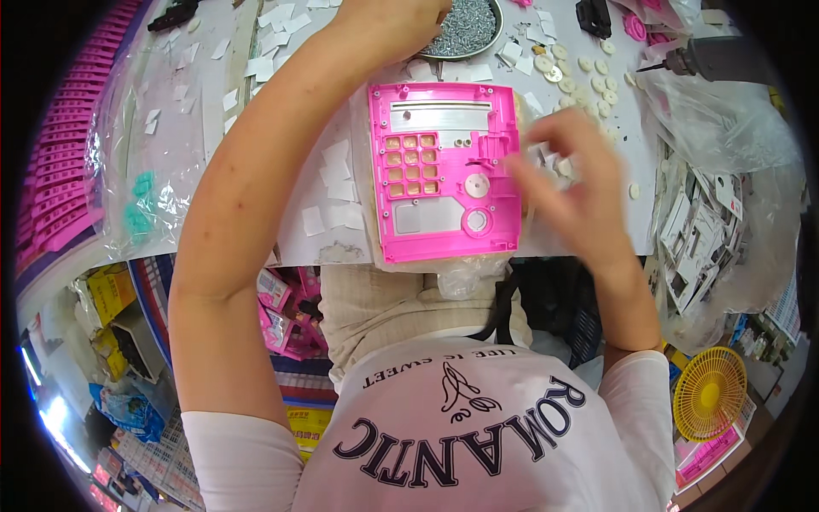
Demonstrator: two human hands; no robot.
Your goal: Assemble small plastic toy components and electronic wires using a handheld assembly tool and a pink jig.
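Note:
A pink plastic casing (pixel 499 243) lies open side up in front of me, with a grid of square openings, silvery plates and a round white disc inside. My left hand (pixel 397 30) reaches past its far edge to a round metal bowl (pixel 499 38) of small silvery screws (pixel 465 26). Its fingers are curled at the bowl's near left side; the upper frame edge cuts them off, and what they hold is hidden. Beside the casing's right edge, my right hand (pixel 580 188) is blurred by motion, thumb and forefinger apart with nothing visible between them.
Cream round discs (pixel 597 85) and white paper squares (pixel 273 38) are scattered over the table. At the upper right a dark power screwdriver (pixel 717 60) points inward. Stacked pink parts (pixel 64 154) line the left; white plates (pixel 704 230) in clear plastic lie right.

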